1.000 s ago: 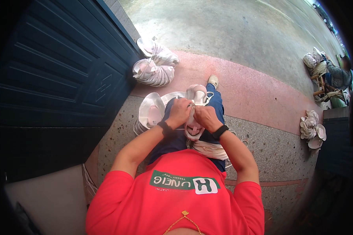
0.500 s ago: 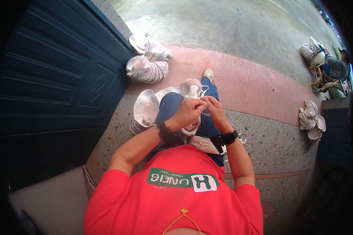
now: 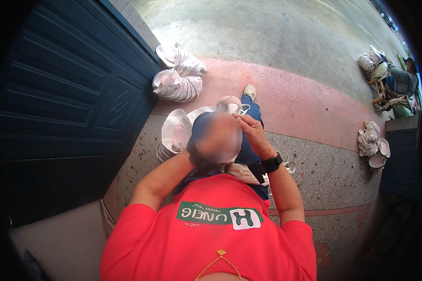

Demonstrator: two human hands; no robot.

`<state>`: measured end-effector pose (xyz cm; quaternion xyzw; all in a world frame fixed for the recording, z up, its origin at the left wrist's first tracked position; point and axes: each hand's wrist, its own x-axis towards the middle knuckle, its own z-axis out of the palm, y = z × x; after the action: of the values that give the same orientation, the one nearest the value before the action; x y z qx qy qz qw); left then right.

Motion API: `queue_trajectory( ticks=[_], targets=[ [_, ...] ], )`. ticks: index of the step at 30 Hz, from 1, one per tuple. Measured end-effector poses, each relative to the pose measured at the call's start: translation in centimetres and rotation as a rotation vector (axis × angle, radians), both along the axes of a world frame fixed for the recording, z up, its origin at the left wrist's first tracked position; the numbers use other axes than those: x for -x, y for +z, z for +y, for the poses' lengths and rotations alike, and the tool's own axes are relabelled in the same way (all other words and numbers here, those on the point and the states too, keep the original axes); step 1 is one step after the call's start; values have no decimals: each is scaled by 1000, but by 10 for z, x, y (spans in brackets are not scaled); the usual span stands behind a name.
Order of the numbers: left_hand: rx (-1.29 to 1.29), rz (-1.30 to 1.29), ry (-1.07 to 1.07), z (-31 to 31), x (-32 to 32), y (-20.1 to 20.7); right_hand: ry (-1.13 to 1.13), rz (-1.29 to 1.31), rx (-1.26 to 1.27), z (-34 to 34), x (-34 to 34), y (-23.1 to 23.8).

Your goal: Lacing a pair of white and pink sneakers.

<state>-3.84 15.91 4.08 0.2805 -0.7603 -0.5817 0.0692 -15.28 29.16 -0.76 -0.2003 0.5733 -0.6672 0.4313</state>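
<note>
A pale pink and white sneaker [image 3: 229, 104] rests on my lap between my knees, its toe pointing away from me. A white shoelace [image 3: 244, 108] loops out on its right side. My right hand [image 3: 254, 133] is closed in a pinch on the shoelace at the shoe's front, thumb and fingertips together. My left hand [image 3: 219, 138] lies over the shoe's opening; a blur covers it, so its fingers and anything in them are hidden. A bundle of white laces [image 3: 248, 173] lies across my lap, close to my right wrist.
Beside my left knee stand nested white-pink shoe uppers [image 3: 179, 133]. More bundled uppers [image 3: 180, 84] lie by the dark panelled door [image 3: 70, 84]. Another bundle [image 3: 374, 143] sits on the floor at right. A person [image 3: 402, 77] sits at the far right near more bundles.
My hands were together over the shoe; now the left has come back toward me and lower. The right has shifted slightly left, still pinching.
</note>
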Motion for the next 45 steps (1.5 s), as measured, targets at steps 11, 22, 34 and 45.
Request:
queue_trajectory(
  ticks=[11,22,34,45],
  targets=[
    [494,98,-58,-81,-16,-5,-182,585,606,3,70,283],
    [599,-42,-494,-63,62,-63,-168,824,580,71,94,406],
    [625,-352,-1006,-42,116,-65,27,765,477,104,148,414],
    [555,-382,-1039,-51,120,-71,-99,642,479,97,137,386]
  ],
)
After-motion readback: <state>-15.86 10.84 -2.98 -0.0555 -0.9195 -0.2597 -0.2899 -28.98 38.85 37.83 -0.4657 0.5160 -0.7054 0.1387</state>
